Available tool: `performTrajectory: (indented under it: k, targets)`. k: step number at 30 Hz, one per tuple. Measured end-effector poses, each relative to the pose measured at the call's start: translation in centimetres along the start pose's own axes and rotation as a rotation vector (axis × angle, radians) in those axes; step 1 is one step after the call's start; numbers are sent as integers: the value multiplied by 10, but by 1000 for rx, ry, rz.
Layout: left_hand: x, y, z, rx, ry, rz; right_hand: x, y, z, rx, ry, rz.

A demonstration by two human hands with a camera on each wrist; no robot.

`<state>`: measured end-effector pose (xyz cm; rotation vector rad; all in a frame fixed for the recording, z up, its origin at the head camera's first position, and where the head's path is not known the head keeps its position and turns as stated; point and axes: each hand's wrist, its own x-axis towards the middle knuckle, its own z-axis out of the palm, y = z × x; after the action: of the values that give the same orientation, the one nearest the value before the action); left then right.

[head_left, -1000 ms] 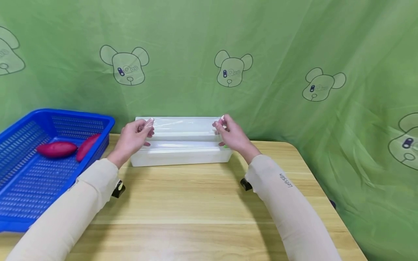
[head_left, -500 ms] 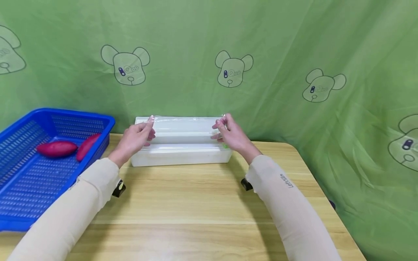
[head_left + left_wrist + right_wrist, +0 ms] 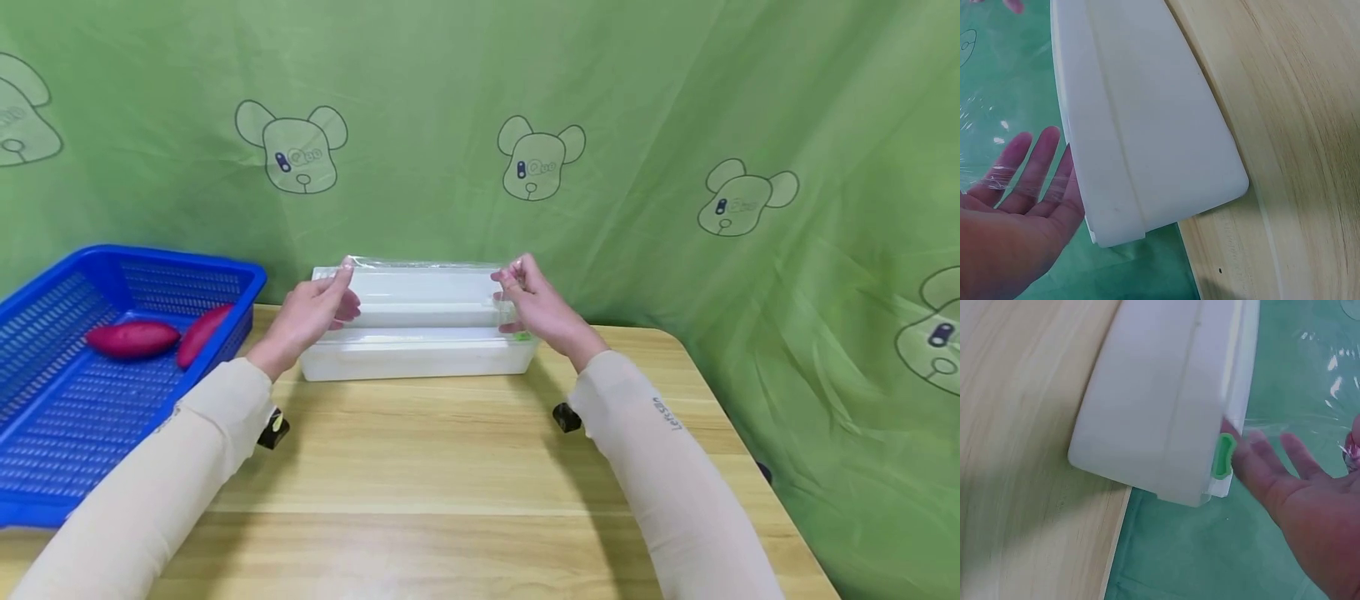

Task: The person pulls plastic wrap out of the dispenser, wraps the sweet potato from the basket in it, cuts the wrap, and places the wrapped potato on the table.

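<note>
Your left hand (image 3: 315, 307) and right hand (image 3: 546, 310) each pinch transparent, glossy cling film (image 3: 427, 265), remaining fingers loosely extended. The film spans between them, above the long white dispenser box (image 3: 420, 360).

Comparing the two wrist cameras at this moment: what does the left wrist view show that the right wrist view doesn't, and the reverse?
Only left wrist: the left hand, and a small dark mark on the wooden table.
Only right wrist: the green tab at the white box, and the right hand up close.
Both: box, table, clear film and green cloth.
</note>
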<state>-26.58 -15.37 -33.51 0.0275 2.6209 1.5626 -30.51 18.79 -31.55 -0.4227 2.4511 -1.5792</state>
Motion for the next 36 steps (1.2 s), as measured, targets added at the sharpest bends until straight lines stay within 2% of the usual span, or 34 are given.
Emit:
performTrajectory:
  k: [10,14,17,24,29,36]
  targets:
    - [-2,3,1,-69,-15,-1,1,6,1,91,-16,-3]
    - [-2,5,1,-76,-12,11,2,9,3,63,-8,-23]
    - [-3,7,0,-75,2,20,4,11,4,13,20,-44]
    - [-4,11,0,-60,24,29,5,11,5,-102,143,-70]
    - [-5,11,-2,-56,23,27,5,9,3,-68,197,-46]
    - [-6,10,-5,-60,22,31,4,5,2,-61,222,-5]
